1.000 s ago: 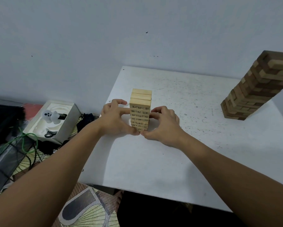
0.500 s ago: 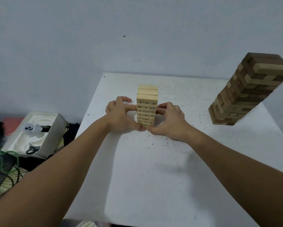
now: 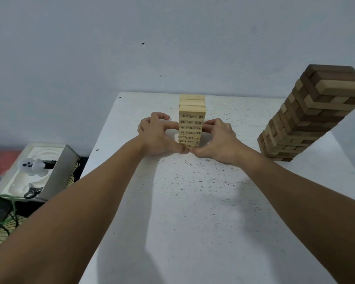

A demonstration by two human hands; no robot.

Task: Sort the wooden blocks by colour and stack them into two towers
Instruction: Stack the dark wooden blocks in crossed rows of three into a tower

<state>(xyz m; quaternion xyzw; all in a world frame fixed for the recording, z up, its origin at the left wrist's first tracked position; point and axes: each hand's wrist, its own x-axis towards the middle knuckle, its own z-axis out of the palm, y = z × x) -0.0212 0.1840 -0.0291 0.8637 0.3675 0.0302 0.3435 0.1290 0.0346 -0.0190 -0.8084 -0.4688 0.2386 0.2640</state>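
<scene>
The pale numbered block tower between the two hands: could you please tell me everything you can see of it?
The pale numbered block tower is a narrow, upright stack of light, unfinished-looking wooden blocks laid in crossed layers, with black numbers printed on the ends that face the camera. It stands on the white table near its far edge, apart from the brown tower. The left hand and right hand cup its lower half from either side, fingers curled against it and thumbs meeting at its base.

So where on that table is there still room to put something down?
The bare stretch of table between the forearms, in front of the pale tower, is free. So is the strip between the right hand and the mixed tower, and the far-left corner behind the left hand. It is crowded right around the pale tower, where both hands grip its base.
</scene>
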